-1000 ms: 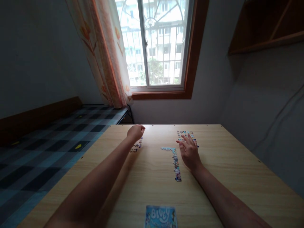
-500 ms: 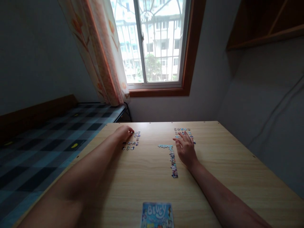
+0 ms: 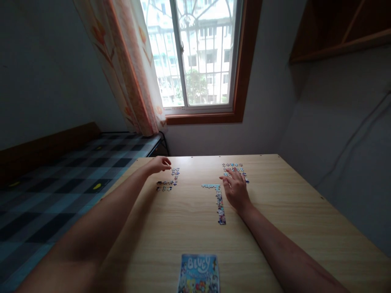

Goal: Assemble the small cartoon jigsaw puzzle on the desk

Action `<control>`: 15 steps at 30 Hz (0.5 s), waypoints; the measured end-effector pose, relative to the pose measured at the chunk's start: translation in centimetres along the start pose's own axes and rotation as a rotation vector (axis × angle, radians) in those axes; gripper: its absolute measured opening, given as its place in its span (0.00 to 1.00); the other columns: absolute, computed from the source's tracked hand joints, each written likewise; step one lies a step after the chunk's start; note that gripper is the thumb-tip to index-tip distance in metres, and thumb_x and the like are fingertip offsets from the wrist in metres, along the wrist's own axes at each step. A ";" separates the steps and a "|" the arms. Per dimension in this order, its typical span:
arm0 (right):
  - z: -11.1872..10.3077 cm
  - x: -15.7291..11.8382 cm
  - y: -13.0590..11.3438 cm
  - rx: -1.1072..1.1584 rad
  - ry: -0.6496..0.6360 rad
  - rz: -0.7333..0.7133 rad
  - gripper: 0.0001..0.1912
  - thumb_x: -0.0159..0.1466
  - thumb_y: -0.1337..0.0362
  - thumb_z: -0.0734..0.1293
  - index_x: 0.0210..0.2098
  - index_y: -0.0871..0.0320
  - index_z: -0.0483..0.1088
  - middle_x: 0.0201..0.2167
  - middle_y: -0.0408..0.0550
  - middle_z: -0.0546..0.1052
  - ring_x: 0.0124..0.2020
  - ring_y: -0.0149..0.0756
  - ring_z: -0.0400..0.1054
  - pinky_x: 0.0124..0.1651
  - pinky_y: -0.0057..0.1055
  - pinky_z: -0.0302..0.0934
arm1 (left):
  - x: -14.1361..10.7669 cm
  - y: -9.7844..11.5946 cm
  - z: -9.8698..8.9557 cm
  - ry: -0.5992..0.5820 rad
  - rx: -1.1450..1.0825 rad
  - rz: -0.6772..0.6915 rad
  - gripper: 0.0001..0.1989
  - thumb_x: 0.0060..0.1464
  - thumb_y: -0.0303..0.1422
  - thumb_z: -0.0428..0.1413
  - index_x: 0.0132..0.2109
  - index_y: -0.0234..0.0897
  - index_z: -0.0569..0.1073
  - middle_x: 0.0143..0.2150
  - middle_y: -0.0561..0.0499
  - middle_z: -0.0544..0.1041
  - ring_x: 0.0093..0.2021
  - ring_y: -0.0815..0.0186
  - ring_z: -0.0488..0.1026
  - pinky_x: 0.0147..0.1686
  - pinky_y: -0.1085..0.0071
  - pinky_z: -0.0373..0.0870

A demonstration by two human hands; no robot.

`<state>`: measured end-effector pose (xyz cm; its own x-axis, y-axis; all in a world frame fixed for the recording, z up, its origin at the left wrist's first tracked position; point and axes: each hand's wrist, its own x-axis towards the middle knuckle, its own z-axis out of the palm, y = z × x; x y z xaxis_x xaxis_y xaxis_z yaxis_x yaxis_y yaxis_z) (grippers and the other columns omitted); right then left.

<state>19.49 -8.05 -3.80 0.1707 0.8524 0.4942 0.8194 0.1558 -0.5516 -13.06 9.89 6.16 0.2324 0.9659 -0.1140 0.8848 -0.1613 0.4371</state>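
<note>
My left hand (image 3: 159, 163) hovers just beside the left group of loose jigsaw pieces (image 3: 175, 172), its fingers bent and drawn together at the tips. Whatever lies between those fingertips is too small to make out. Over the right group of jigsaw pieces (image 3: 232, 165) rests my right hand (image 3: 236, 189), fingers spread, hiding part of that group. Between the hands lies a joined corner strip of the puzzle (image 3: 220, 203), an upside-down L shape with its long side running toward me.
A blue "Bluey" picture card or box (image 3: 199, 272) lies at the near edge of the wooden table (image 3: 146, 244). A bed with a checked cover (image 3: 61, 195) stands along the left. Beyond the table are a curtain (image 3: 122, 69) and a window (image 3: 204, 61).
My left hand has lifted slightly away from the left pieces. My right hand stays over the right group, fingers still spread. The whole view has shifted a little.
</note>
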 end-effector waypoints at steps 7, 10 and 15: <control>-0.5 -0.2 0.1 -0.005 -0.047 -0.022 0.22 0.72 0.58 0.55 0.47 0.52 0.79 0.64 0.48 0.69 0.72 0.50 0.48 0.72 0.59 0.36 | -5.2 6.3 6.0 0.146 -0.392 0.214 0.11 0.54 0.33 0.62 0.43 0.34 0.83 0.31 0.47 0.81 0.27 0.69 0.72 0.27 0.75 0.66; -0.6 -0.3 0.3 -0.024 -0.096 -0.054 0.22 0.73 0.57 0.54 0.48 0.52 0.79 0.65 0.49 0.67 0.72 0.51 0.46 0.72 0.63 0.34 | -6.0 7.6 9.2 0.140 -0.484 0.202 0.10 0.54 0.30 0.62 0.44 0.32 0.83 0.31 0.46 0.82 0.28 0.68 0.75 0.28 0.74 0.69; -0.4 -0.5 0.5 -0.098 -0.215 -0.093 0.22 0.73 0.55 0.55 0.54 0.50 0.76 0.69 0.49 0.61 0.74 0.53 0.41 0.71 0.67 0.28 | -5.9 7.9 12.8 0.162 -0.558 0.193 0.12 0.58 0.25 0.57 0.47 0.31 0.82 0.38 0.43 0.84 0.32 0.66 0.79 0.35 0.71 0.74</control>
<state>20.02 -8.59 -4.01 -0.0202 0.9249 0.3798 0.8771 0.1987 -0.4373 -2.32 0.29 -1.13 0.2644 0.9554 0.1317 0.4781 -0.2484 0.8425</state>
